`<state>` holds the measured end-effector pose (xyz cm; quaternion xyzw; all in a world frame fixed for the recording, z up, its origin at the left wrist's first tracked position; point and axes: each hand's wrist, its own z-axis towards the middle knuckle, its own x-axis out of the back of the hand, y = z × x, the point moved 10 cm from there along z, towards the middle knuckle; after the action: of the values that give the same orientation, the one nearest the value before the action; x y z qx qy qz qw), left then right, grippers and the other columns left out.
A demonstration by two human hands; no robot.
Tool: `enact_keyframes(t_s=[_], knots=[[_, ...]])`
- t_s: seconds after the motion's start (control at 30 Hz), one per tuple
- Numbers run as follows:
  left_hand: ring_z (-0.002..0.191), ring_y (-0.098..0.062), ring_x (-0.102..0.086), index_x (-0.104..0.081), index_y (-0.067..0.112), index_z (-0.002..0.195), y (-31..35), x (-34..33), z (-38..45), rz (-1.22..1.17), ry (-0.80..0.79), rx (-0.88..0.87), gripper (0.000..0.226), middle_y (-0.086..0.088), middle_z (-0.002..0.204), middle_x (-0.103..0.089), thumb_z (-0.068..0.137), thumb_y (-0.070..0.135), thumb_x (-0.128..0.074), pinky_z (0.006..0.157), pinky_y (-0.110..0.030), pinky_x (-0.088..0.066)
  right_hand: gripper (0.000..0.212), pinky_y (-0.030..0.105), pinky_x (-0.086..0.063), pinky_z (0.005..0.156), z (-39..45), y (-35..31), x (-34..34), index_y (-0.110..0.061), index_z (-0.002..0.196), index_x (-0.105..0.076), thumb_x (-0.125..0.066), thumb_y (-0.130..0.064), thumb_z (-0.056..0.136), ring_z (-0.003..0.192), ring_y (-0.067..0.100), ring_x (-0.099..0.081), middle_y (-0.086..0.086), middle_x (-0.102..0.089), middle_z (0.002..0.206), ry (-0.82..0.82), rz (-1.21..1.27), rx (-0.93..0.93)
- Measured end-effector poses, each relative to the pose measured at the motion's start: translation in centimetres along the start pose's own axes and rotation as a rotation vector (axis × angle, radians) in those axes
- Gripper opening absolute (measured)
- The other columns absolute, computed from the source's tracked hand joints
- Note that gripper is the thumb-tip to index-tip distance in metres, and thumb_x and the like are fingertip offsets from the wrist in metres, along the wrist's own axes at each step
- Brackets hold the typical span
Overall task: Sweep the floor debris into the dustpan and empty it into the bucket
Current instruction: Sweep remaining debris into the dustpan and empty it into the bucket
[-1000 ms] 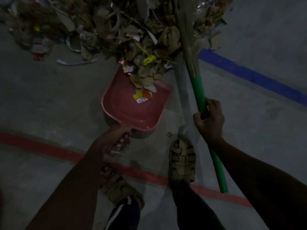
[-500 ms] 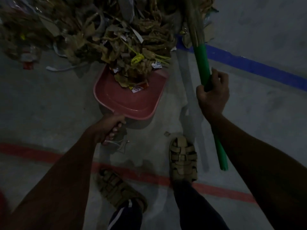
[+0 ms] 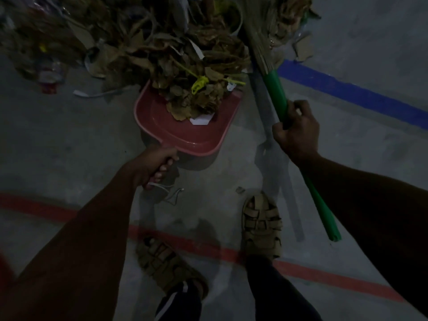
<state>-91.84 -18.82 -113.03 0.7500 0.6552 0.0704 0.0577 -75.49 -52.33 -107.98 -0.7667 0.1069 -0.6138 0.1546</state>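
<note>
A smooth, glossy red plastic dustpan [image 3: 185,133], squarish with rounded corners and a raised rim, sits on the concrete floor [image 3: 69,140] with its front edge pushed into a heap of crumpled brown debris [image 3: 192,72]. The left hand [image 3: 154,165] curls round its handle. The right hand [image 3: 295,133] grips the round green shaft of a broom [image 3: 276,93], whose straw bristles lie against the heap. Woven tan sandals [image 3: 261,222] stand by a red floor line [image 3: 208,247].

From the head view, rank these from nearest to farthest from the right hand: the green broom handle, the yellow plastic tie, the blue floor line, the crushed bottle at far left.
From the right hand:
1. Green broom handle, gripped in it.
2. Blue floor line, to its right.
3. Yellow plastic tie, on the dustpan's debris, leftward.
4. Crushed bottle, far left.
</note>
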Motion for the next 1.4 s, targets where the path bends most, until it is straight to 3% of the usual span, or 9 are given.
enact_keyframes(t_s=[0.43, 0.6, 0.77, 0.97, 1.07, 1.27, 1.4], knots=[[0.03, -0.014, -0.024, -0.041, 0.018, 0.051, 2.6, 3.6, -0.1, 0.139, 0.069, -0.04, 0.04, 0.001, 0.044, -0.029, 0.087, 0.023, -0.056, 0.042, -0.015, -0.019, 0.054, 0.034, -0.052, 0.059, -5.5, -1.9, -2.2, -0.002, 0.126, -0.062, -0.053, -0.032, 0.082, 0.068, 0.032, -0.061, 0.016, -0.058, 0.117, -0.093, 0.108, 0.106], [0.03, -0.014, -0.023, -0.041, 0.02, 0.05, 3.3, 3.7, -1.4, 0.144, 0.069, -0.049, 0.039, 0.002, 0.045, -0.028, 0.085, 0.027, -0.057, 0.051, -0.019, -0.016, 0.057, 0.033, -0.051, 0.061, -6.0, -2.4, -1.8, -0.001, 0.128, -0.061, -0.053, -0.033, 0.082, 0.067, 0.03, -0.06, 0.017, -0.057, 0.117, -0.133, 0.109, 0.098], [0.031, -0.013, -0.023, -0.041, 0.022, 0.05, 5.4, 3.1, -4.2, 0.163, 0.075, -0.066, 0.04, 0.003, 0.043, -0.028, 0.085, 0.033, -0.056, 0.05, -0.017, -0.02, 0.056, 0.032, -0.05, 0.061, -6.0, -3.8, -0.6, -0.002, 0.128, -0.061, -0.057, -0.03, 0.079, 0.067, 0.032, -0.06, 0.014, -0.057, 0.118, -0.144, 0.108, 0.078], [0.034, -0.015, -0.025, -0.042, 0.016, 0.055, 7.8, 3.4, -10.0, 0.141, 0.101, -0.184, 0.031, -0.001, 0.045, -0.03, 0.079, 0.025, -0.058, 0.05, -0.021, -0.023, 0.058, 0.033, -0.05, 0.059, -6.9, -6.2, 3.9, -0.003, 0.128, -0.062, -0.053, -0.034, 0.08, 0.065, 0.031, -0.058, 0.013, -0.056, 0.119, -0.116, 0.129, 0.061], [0.033, -0.015, -0.026, -0.043, 0.013, 0.057, 8.3, 3.1, -13.7, 0.098, 0.09, -0.211, 0.033, -0.002, 0.045, -0.032, 0.086, 0.018, -0.056, 0.047, -0.021, -0.023, 0.06, 0.033, -0.049, 0.057, -7.8, -7.6, 7.5, -0.003, 0.128, -0.062, -0.05, -0.036, 0.081, 0.061, 0.032, -0.057, 0.014, -0.056, 0.119, -0.09, 0.133, 0.083], [0.035, -0.015, -0.025, -0.043, 0.012, 0.057, 7.9, 1.7, -22.9, -0.014, 0.07, -0.267, 0.031, -0.002, 0.045, -0.032, 0.086, 0.014, -0.054, 0.045, -0.022, -0.022, 0.054, 0.028, -0.046, 0.059, -10.5, -11.1, 15.1, -0.003, 0.13, -0.061, -0.06, -0.025, 0.081, 0.064, 0.028, -0.058, 0.014, -0.055, 0.12, -0.057, 0.133, 0.112], [0.034, -0.015, -0.024, -0.041, 0.012, 0.059, 6.9, 0.5, -30.0, -0.131, 0.062, -0.286, 0.03, -0.002, 0.045, -0.031, 0.087, 0.013, -0.052, 0.044, -0.02, -0.021, 0.052, 0.03, -0.051, 0.063, -12.4, -14.3, 21.6, -0.005, 0.13, -0.062, -0.064, -0.023, 0.081, 0.069, 0.024, -0.06, 0.011, -0.057, 0.12, -0.028, 0.178, 0.129]])
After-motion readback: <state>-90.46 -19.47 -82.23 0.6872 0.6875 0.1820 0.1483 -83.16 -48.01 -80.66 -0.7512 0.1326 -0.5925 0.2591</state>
